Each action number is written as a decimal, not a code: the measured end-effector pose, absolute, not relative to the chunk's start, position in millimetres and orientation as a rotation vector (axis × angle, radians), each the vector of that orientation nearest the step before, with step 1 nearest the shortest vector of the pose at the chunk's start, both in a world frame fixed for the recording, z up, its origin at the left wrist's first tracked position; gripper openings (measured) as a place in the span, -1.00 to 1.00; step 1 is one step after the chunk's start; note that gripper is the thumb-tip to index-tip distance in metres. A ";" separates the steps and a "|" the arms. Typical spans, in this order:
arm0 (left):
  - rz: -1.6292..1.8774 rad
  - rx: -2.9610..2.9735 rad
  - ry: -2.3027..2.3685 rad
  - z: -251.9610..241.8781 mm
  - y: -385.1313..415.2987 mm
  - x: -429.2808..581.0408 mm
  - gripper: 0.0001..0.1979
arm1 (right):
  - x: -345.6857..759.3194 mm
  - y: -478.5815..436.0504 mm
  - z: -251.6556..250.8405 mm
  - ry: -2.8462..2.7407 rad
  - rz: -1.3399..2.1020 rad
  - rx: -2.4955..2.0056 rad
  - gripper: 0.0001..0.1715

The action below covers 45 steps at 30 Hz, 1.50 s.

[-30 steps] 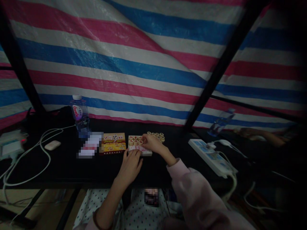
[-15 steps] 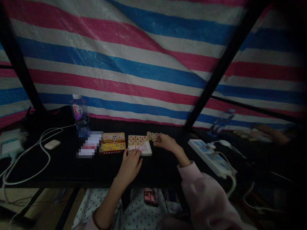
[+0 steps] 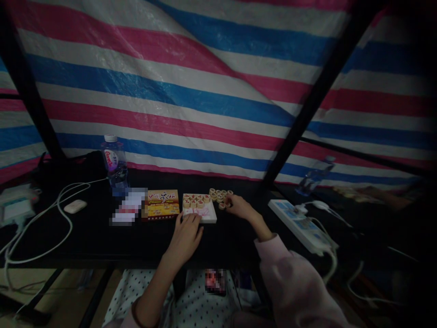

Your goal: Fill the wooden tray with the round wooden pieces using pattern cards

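Observation:
A shallow white tray (image 3: 213, 217) holds two rows of round wooden Chinese chess pieces (image 3: 193, 202) with red characters. My left hand (image 3: 186, 231) rests at the tray's front left, its fingers stretched over the edge and its thumb apart. To the right of the tray, a cluster of more round pieces (image 3: 218, 193) lies on the black table. My right hand (image 3: 241, 207) is at the near right side of this cluster with bent, closed fingers, seemingly pinching a piece that they mostly hide. One loose piece (image 3: 221, 206) lies just left of its fingertips.
Left of the tray lies a yellow and red Chinese chess box (image 3: 162, 204), beside a blurred-out card (image 3: 129, 207). A clear bottle (image 3: 115, 166) stands behind. White cables (image 3: 70, 218) and a white case (image 3: 75, 206) lie left. A power strip (image 3: 297, 225) sits right.
My right hand has shifted slightly right, uncovering more of the cluster and the loose piece near its fingers. My left hand stays on the tray's edge.

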<state>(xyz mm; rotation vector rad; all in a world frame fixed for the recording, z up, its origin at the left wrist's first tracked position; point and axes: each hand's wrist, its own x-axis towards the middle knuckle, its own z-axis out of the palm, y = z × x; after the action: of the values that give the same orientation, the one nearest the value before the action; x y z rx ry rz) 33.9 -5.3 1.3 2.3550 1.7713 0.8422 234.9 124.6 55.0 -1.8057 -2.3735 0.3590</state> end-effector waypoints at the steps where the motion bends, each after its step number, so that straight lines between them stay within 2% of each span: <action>1: 0.845 2.353 1.772 1.5 -5.4 34.1 -0.74 | 236.2 125.9 52.4 -2.379 0.378 -1.775 -0.89; 5: 0.844 2.353 1.772 2.0 -5.8 34.2 -0.75 | 240.6 131.6 44.1 -2.380 0.424 -1.684 -0.97; 12: 0.860 2.367 1.766 0.4 -5.1 32.9 -0.73 | 246.6 137.2 44.0 -2.302 0.346 -1.597 -0.85; 17: 0.844 2.369 1.781 -1.8 -4.0 33.8 -0.74 | 242.6 142.4 33.9 -2.321 0.415 -1.422 -0.75; 22: 0.851 2.366 1.774 -0.1 -5.0 34.1 -0.73 | 231.8 140.2 27.8 -2.362 0.524 -1.354 -0.83; 25: 0.845 2.365 1.777 1.3 -5.5 33.7 -0.74 | 226.5 137.8 31.4 -2.357 0.515 -1.327 -0.86; 31: 0.839 2.370 1.775 1.0 -5.3 33.5 -0.72 | 210.2 132.1 51.5 -2.280 0.440 -1.233 -0.73; 35: 0.845 2.370 1.773 0.4 -4.6 33.6 -0.73 | 192.5 125.0 61.6 -2.398 0.421 -1.211 -0.73; 45: 0.855 2.372 1.775 -0.6 -4.9 34.0 -0.75 | 186.5 125.8 56.7 -2.504 0.427 -1.215 -0.67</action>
<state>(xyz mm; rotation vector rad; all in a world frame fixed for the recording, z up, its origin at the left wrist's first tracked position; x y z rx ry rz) 34.0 -4.9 -0.6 2.3718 1.7751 0.8551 186.5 125.8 56.7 -1.2147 -2.5035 0.4266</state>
